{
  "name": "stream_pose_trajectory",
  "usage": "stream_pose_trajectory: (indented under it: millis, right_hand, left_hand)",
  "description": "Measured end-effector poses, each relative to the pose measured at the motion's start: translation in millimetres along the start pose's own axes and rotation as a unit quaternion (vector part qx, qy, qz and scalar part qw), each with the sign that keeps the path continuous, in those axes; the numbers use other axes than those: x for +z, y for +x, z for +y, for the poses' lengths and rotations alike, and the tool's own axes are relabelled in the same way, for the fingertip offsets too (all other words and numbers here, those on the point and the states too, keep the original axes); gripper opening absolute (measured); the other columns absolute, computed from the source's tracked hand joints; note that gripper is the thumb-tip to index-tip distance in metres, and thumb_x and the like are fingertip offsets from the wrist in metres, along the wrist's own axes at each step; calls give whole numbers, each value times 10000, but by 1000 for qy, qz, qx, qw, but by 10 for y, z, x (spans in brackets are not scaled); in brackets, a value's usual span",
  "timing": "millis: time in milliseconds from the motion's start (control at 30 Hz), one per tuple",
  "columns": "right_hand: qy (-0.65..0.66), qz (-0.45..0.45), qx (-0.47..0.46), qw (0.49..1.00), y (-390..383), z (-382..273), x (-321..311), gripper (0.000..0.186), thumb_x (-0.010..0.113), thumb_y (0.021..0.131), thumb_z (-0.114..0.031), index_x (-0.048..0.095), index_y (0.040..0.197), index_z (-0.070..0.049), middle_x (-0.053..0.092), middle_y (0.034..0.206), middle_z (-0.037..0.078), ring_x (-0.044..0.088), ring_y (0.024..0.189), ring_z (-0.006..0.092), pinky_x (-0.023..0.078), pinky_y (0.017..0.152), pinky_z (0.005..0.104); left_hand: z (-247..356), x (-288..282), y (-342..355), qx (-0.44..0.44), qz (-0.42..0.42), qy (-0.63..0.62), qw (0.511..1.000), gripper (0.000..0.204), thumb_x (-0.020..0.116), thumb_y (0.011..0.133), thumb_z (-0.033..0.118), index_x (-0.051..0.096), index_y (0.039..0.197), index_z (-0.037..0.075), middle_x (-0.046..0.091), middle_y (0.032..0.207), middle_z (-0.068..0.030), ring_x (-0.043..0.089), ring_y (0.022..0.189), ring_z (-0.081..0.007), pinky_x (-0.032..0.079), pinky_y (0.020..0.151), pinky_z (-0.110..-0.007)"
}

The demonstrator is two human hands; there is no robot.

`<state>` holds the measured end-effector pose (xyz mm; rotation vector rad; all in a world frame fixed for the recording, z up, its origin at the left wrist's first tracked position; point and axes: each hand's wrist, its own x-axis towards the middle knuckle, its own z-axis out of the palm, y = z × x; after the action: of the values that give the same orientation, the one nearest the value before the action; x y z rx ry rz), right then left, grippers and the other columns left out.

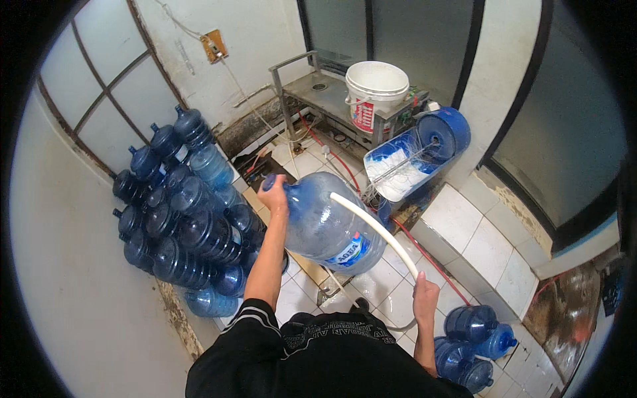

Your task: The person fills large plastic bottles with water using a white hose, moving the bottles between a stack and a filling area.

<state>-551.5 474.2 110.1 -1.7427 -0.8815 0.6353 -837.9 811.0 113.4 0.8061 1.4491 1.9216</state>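
My left hand [274, 196] is closed round the neck of a large clear-blue water jug [312, 229], which lies tilted in front of me, its blue-capped or blue-tinted mouth toward the left. On its side is a blue label, and the wall looks wet or cloudy. In my right hand [425, 300] I grip a white hose [388, 235]. It arches up and left across the jug, its end at the jug's upper side; whether it touches the wall I cannot tell. Below that hand, a greyer length of hose loops toward the floor.
Many blue water jugs [192, 192] are stacked along the left wall. Several more [470, 325] stand at lower right, beside a white tiled step [474, 239]. A metal bench [318, 93] carries a white bucket [377, 83]; a cut blue drum [448, 136] sits alongside. A red hose [434, 265] crosses the floor.
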Motion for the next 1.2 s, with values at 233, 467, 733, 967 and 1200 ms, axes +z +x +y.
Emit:
stream_pose_trajectory:
  millis: [233, 467, 733, 967, 1200]
  right_hand:
    - [32, 6, 24, 999, 295, 128, -128, 552, 445, 950, -329, 383, 480, -47, 356, 456, -15, 305, 437, 90, 244, 428, 310]
    - [-1, 21, -38, 999, 802, -25, 76, 585, 380, 927, -532, 369, 507, -125, 321, 446, -38, 302, 385, 84, 224, 369, 276]
    - [62, 14, 31, 998, 1264, -128, 181, 581, 401, 903, -568, 348, 510, -143, 305, 442, -54, 283, 340, 76, 206, 324, 248]
    - [90, 55, 80, 991, 735, 232, -150, 546, 409, 902, -558, 355, 544, -149, 302, 445, -64, 284, 339, 59, 209, 311, 230]
    - [104, 68, 87, 988, 670, 405, -27, 545, 403, 903, -566, 338, 551, -155, 293, 449, -68, 280, 340, 57, 197, 305, 230]
  left_hand:
    - [288, -601, 194, -117, 147, -199, 962, 114, 648, 666, 88, 602, 713, -5, 598, 697, -87, 577, 609, -195, 471, 574, -310]
    - [508, -1141, 323, -97, 105, -324, 935, 132, 572, 755, 163, 569, 744, 31, 577, 737, -83, 571, 688, -201, 494, 656, -326]
    - [834, -1317, 472, -54, 82, -355, 930, 86, 531, 773, 136, 564, 766, 57, 571, 755, -71, 565, 717, -202, 491, 697, -332]
    - [1026, -1176, 651, -88, 179, -325, 924, 146, 627, 701, 111, 608, 772, -15, 578, 773, -92, 572, 708, -184, 489, 622, -321]
    - [1009, -929, 741, -78, 155, -293, 940, 130, 654, 666, 108, 606, 702, -7, 591, 708, -63, 571, 645, -180, 471, 635, -318]
